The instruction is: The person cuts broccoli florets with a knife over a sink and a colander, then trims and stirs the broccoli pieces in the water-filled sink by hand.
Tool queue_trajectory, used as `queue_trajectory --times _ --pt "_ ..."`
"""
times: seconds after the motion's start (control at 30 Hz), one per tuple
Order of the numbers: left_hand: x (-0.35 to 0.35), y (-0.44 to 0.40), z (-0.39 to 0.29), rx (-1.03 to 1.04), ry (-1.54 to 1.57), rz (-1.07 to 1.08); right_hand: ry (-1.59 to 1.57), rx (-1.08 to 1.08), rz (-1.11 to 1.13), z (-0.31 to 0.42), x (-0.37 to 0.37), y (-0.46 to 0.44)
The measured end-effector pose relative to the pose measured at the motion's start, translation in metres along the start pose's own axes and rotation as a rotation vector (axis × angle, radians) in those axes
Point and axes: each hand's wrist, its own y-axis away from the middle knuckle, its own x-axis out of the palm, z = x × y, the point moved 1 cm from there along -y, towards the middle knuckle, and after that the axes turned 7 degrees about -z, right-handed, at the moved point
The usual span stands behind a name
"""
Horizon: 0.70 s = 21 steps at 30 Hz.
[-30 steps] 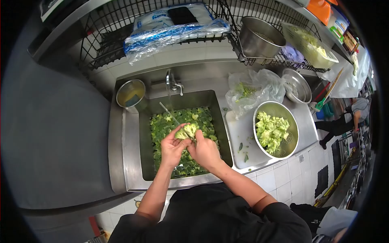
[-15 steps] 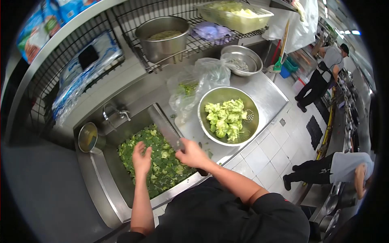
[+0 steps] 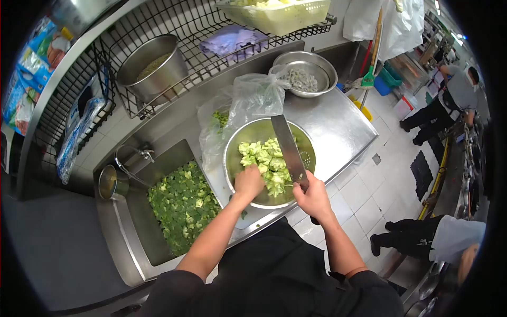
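Observation:
My right hand (image 3: 315, 199) is wrapped around the handle of a large knife (image 3: 288, 148), its broad blade slanting up over the metal colander (image 3: 229, 171). Inside the colander lie pale green broccoli pieces (image 3: 264, 157). Over the colander's near left side, my left hand (image 3: 249, 184) is closed, its curled fingers against the broccoli; the fingertips are hidden. To the left, the sink (image 3: 138, 216) holds many small cut broccoli florets (image 3: 182, 203). Part of a white cutting board (image 3: 214, 178) shows beside the colander.
A clear plastic bag (image 3: 259, 95) and metal bowls (image 3: 317, 66) stand behind the colander. A faucet (image 3: 145, 154) and small metal pot (image 3: 112, 182) are by the sink. Above, a wire rack holds a large pot (image 3: 156, 74). Two people work at right.
Both hands have moved right, from over the sink to the colander. The knife has swung up across the colander, and my left hand has closed among the broccoli. The view has shifted too.

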Motion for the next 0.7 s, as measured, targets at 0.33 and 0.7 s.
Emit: queue_trajectory --times 0.33,0.7 --pt "-0.054 0.016 -0.022 -0.159 0.735 -0.195 0.235 -0.170 0.206 -0.021 -0.012 -0.027" --pt "-0.088 0.049 -0.072 -0.282 1.366 -0.111 0.003 -0.442 0.107 0.010 -0.004 -0.032"
